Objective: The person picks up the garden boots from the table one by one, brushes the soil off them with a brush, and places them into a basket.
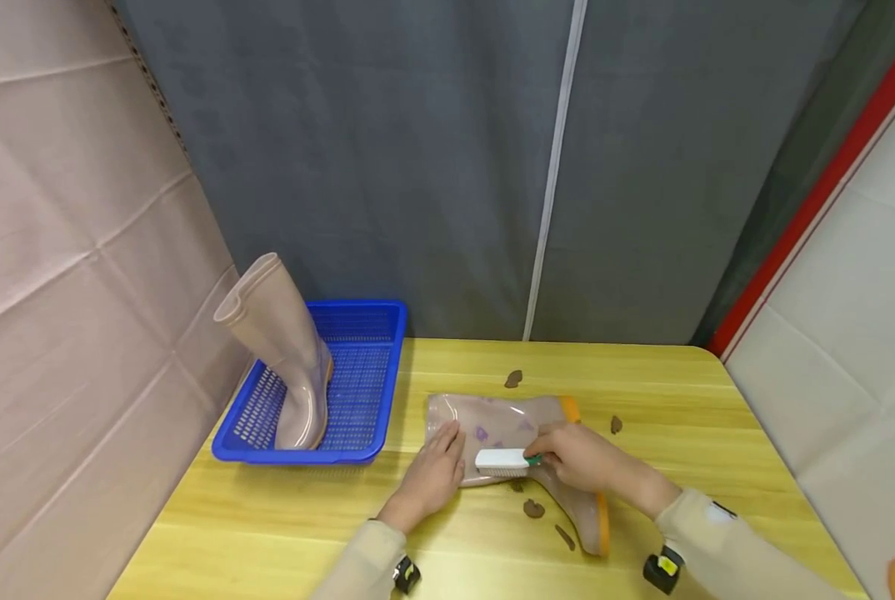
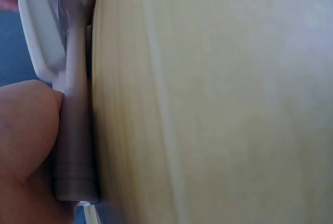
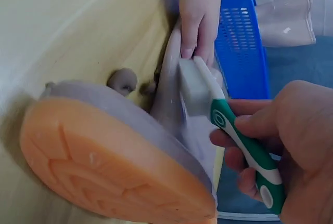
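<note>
A pale pinkish rain boot [image 1: 447, 410] with purple marks and an orange sole [image 3: 99, 156] lies on its side on the wooden table. My left hand [image 1: 434, 473] rests on the boot's shaft near its top opening, fingers extended. In my right hand [image 1: 578, 454] is a scrub brush [image 1: 502, 460], gripped by its green and white handle [image 3: 250, 154]. The brush's white head lies over the shaft, bristles facing the boot, close to the left fingertips. In the left wrist view the brush [image 2: 39, 34] appears beside the shaft [image 2: 75, 125].
At the left stands a blue plastic basket [image 1: 395, 358] with a second boot [image 1: 286, 333] upright and leaning in it. Brown clay-like bits, such as one behind the boot [image 1: 513, 378] and one in front [image 1: 533, 508], are scattered on the table [image 1: 267, 525]. A grey curtain [image 1: 387, 167] hangs behind.
</note>
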`<state>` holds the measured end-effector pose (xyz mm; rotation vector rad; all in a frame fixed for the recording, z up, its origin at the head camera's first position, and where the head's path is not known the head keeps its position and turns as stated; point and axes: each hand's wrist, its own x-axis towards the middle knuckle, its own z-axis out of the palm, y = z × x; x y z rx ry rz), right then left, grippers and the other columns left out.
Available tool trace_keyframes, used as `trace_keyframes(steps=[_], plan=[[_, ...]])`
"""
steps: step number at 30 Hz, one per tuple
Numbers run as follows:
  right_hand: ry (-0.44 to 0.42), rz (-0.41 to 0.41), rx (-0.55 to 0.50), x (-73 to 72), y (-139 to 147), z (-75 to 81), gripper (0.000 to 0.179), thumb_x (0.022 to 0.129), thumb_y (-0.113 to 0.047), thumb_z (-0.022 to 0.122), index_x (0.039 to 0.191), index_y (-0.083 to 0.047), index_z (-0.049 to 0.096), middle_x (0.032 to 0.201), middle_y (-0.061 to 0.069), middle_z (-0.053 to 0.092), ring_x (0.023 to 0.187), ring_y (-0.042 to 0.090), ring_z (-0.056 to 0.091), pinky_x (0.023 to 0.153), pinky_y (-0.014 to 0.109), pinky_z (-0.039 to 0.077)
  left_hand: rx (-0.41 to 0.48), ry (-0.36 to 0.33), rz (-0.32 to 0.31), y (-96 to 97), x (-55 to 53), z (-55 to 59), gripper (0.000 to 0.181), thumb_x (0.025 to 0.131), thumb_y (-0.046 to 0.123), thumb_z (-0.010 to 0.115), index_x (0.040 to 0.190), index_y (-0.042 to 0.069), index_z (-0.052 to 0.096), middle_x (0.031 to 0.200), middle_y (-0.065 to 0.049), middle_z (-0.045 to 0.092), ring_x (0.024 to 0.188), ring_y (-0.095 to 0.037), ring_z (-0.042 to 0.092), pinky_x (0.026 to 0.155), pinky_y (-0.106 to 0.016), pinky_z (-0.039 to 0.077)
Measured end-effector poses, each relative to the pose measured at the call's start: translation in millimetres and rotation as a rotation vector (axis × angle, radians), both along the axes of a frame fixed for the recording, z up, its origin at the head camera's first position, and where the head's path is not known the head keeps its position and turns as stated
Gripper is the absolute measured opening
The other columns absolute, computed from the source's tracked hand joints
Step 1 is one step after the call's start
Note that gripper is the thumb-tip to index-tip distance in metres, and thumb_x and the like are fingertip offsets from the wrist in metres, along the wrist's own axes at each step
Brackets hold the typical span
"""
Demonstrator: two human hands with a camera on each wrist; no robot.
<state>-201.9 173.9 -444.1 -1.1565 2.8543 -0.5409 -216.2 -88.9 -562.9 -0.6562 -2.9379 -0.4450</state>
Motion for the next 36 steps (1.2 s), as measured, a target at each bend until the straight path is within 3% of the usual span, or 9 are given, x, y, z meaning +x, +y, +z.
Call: trace_keyframes(steps=[6, 11, 22, 30, 36], plan=[[0.012, -0.012, 0.008, 12.9, 9, 4.3, 0.024, 0.082, 0.001, 0.064, 0.096, -0.014, 0.076, 0.085, -0.004, 0.068, 0.077, 0.004, 0.060, 0.068, 0.020, 0.053, -0.012, -0.011, 0.001, 0.0, -0.4, -0.3, 0.050, 0.097, 0.026, 0.044, 0.142, 0.003, 0.040, 0.154, -0.014, 0.032, 0.143, -0.031, 0.032, 0.117, -0.045, 0.031], [-0.007, -0.026, -0.015, 15.5, 13, 11.0, 0.025, 0.087, -0.003, 0.060, 0.105, -0.016, 0.072, 0.092, -0.005, 0.067, 0.082, 0.004, 0.060, 0.071, 0.020, 0.053, -0.019, -0.037, 0.015, -1.6, -0.8, 2.0, 0.051, 0.097, 0.027, 0.044, 0.143, 0.005, 0.038, 0.155, -0.012, 0.029, 0.144, -0.030, 0.029, 0.118, -0.045, 0.029], [0.149, -0.287, -0.189, 19.2, 55, 27.0, 0.032, 0.086, 0.001, 0.062, 0.113, -0.016, 0.068, 0.094, -0.005, 0.063, 0.067, -0.001, 0.041, 0.057, 0.015, 0.039, -0.016, -0.015, 0.006, -0.5, -1.5, -0.1, 0.051, 0.096, 0.026, 0.045, 0.142, 0.003, 0.040, 0.154, -0.014, 0.032, 0.142, -0.032, 0.032, 0.117, -0.046, 0.031], [0.125, -0.324, -0.210, 27.5, 73, 18.5, 0.033, 0.084, 0.001, 0.064, 0.112, -0.016, 0.069, 0.096, -0.004, 0.065, 0.068, -0.001, 0.043, 0.057, 0.015, 0.039, -0.019, -0.018, 0.000, -3.4, -2.1, 4.3, 0.053, 0.097, 0.029, 0.044, 0.142, 0.001, 0.039, 0.153, -0.017, 0.031, 0.143, -0.033, 0.031, 0.118, -0.046, 0.029], [0.145, -0.322, -0.193, 31.4, 74, 9.4, 0.031, 0.083, 0.001, 0.065, 0.110, -0.014, 0.070, 0.095, -0.001, 0.064, 0.068, -0.002, 0.042, 0.056, 0.015, 0.039, -0.072, -0.054, -0.033, -2.4, 2.9, 17.7, 0.080, 0.089, 0.055, 0.051, 0.145, 0.002, 0.032, 0.156, -0.016, 0.024, 0.145, -0.033, 0.025, 0.119, -0.046, 0.025]])
